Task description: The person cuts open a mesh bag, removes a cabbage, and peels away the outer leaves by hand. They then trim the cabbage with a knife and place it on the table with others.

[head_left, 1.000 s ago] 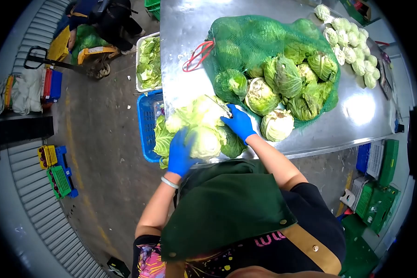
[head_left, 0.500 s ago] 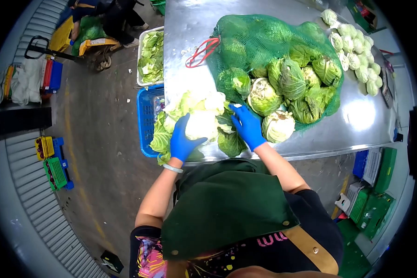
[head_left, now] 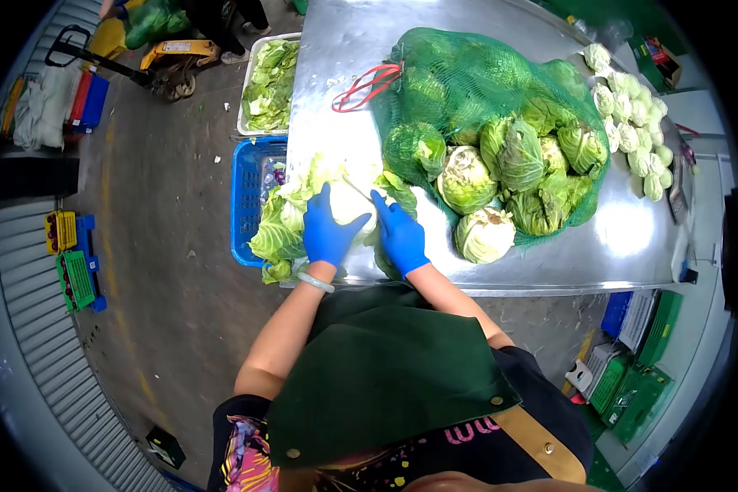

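Note:
A pale, partly peeled cabbage (head_left: 351, 199) sits at the near left of the steel table, bright with glare. My left hand (head_left: 328, 233), in a blue glove, grips its left and near side, thumb and fingers spread round it. From the right, my blue-gloved right hand (head_left: 402, 236) holds the same cabbage, its fingertips against the side. Loose outer leaves (head_left: 280, 225) lie at the left, hanging over the table edge. Darker leaves (head_left: 400, 193) show behind my right hand. A whole cabbage (head_left: 484, 235) stands to the right, at the mouth of a green mesh sack (head_left: 459, 70) full of cabbages.
A blue crate (head_left: 242, 205) is beside the table's left edge, and a white bin of leaves (head_left: 268, 88) stands behind it. Peeled cabbages (head_left: 635, 123) are piled at the far right. Another person's legs (head_left: 221, 25) and a yellow pallet jack (head_left: 179, 54) are at upper left.
My right hand has moved left from beside the sack's cabbages onto the pale cabbage. My left hand stays on that cabbage. The whole view has shifted slightly.

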Available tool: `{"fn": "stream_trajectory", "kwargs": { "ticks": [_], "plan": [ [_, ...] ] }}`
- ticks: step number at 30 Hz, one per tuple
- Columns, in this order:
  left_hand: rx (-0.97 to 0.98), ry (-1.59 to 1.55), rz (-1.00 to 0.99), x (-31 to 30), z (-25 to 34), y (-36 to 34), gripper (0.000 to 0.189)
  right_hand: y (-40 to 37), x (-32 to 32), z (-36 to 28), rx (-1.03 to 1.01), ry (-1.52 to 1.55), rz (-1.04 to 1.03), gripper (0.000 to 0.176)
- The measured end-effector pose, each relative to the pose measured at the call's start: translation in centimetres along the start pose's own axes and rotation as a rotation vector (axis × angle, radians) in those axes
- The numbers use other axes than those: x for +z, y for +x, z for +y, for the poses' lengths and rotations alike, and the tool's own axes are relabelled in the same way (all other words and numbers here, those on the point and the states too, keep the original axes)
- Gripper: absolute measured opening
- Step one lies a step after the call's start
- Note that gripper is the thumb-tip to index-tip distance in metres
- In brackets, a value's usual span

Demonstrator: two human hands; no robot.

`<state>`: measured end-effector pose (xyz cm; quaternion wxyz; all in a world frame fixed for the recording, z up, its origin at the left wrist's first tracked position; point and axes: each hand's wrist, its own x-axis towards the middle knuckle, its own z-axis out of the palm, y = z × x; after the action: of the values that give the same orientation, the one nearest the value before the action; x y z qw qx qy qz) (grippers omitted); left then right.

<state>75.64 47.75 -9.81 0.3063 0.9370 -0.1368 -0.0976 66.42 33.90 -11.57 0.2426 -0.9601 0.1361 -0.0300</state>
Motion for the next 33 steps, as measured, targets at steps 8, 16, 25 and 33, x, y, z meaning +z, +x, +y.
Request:
{"fn": "stream_trajectory", "kwargs": {
  "ticks": [8, 16, 25, 33],
  "plan": [
    [0.108, -0.073, 0.062, 0.4, -2.2, -1.9, 0.099, 4.8, 0.8, 4.2, 0.455, 0.529, -0.121, 0.051],
    [0.201, -0.441, -0.142, -1.5, -10.3, -4.4, 0.102, 3.4, 4.6, 7.4, 0.577, 0.486, -0.156, 0.058],
    [0.101, -0.429, -0.141, -2.7, -7.7, -3.6, 0.105, -0.9, -5.7, 3.7, -0.26, 0.219, 0.078, 0.019],
    [0.116, -0.41, -0.117, -2.5, -7.9, -3.5, 0.104, 1.0, -6.3, 2.5, -0.405, -0.136, -0.115, 0.012]
  ]
}}
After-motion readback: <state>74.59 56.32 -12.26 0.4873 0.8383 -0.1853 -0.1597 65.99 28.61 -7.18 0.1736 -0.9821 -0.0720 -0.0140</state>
